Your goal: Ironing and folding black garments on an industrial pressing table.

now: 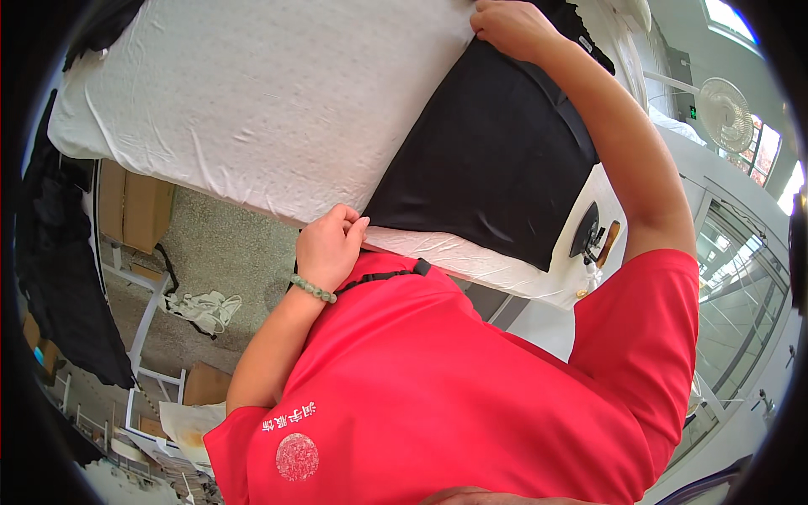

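Note:
A black garment [497,160] lies flat across the right part of a padded table with a white cloth cover [278,101]. My left hand [328,244] is closed at the table's front edge, thumb and fingers pinching the garment's near left corner. Farther off, at the top of the view, my right hand [515,29] has its fingers closed on the garment's far left edge. Between the two hands the left edge runs nearly straight. More dark cloth with a small pale label lies beyond my right forearm.
An iron [589,234] stands at the table's right end. Black cloth [67,261] hangs at the far left. Cardboard boxes [135,206] and a crumpled white bag [204,311] are below on the floor. A white fan [725,114] stands at the back right.

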Tool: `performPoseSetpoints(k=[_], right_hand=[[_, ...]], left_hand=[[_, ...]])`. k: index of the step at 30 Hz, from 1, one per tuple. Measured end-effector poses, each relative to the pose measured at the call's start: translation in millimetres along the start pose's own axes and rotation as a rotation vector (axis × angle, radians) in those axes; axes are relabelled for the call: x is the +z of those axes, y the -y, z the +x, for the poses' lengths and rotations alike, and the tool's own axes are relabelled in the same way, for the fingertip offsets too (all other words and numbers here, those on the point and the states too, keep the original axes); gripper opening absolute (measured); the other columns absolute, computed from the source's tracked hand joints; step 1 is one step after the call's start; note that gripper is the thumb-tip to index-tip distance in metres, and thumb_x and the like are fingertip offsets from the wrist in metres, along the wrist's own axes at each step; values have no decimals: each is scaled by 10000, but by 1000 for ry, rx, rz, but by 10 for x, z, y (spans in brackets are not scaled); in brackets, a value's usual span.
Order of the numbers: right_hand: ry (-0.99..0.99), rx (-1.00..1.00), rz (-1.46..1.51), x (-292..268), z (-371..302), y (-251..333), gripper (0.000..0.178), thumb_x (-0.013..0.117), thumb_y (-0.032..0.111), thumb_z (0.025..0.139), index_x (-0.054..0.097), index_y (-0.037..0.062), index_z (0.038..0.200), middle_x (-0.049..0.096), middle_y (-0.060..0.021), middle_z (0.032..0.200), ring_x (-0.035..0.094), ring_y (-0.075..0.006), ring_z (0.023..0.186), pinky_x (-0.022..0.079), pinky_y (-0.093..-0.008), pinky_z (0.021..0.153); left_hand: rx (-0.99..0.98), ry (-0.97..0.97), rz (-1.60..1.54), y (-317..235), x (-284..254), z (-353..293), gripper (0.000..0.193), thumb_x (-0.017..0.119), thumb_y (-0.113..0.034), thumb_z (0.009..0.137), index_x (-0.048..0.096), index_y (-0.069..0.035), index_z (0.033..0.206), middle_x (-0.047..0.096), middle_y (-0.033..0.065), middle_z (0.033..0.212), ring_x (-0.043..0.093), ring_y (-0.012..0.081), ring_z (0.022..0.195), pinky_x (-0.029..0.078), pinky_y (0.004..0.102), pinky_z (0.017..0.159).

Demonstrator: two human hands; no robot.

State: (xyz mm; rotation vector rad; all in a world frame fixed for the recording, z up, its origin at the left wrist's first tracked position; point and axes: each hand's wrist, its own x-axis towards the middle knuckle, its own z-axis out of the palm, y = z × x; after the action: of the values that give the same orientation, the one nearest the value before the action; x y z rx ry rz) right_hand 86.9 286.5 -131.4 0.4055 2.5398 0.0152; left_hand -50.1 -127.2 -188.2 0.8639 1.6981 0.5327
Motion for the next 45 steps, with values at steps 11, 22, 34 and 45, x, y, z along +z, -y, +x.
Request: performPoseSetpoints(k=[11, 22, 34, 45], right_hand=[[-256, 100, -38, 400, 326, -52, 170, 583, 114, 885, 731, 50, 831, 716, -126, 938, 718, -328, 919, 581, -432, 747], [-709, 724, 333, 1124, -2154, 427, 368, 716, 170, 928, 666, 141, 1291, 667, -87, 1291, 646, -301, 1193, 518, -390, 1008], [-279, 1565, 159, 3478, -5992, 710, 818, 749, 497, 885, 491, -100, 1382, 559, -326, 1364, 516, -445, 1313, 418, -493, 1114], [-26, 1521, 1071, 3139, -6253, 353, 398, 771, 409, 913, 603, 53, 854, 607, -49, 660, 609, -201, 560, 479, -347, 545]], left_hand=[[-50, 20, 154, -158, -12, 93, 232, 660, -273, 998, 652, -55, 918, 722, 52, 677, 685, 172, 579, 517, 347, 570], [-75, -34, 350, -473, 64, 60, 298, 688, -350, 960, 641, -76, 855, 694, 112, 706, 688, 355, 710, 517, 474, 634], [-110, -147, 375, -577, 485, -267, 306, 683, -319, 988, 630, -48, 855, 676, 49, 610, 630, 148, 494, 476, 326, 503], [-23, -460, 309, -188, 882, -560, 265, 724, -351, 933, 658, -96, 907, 699, 64, 700, 689, 295, 676, 516, 435, 617]])
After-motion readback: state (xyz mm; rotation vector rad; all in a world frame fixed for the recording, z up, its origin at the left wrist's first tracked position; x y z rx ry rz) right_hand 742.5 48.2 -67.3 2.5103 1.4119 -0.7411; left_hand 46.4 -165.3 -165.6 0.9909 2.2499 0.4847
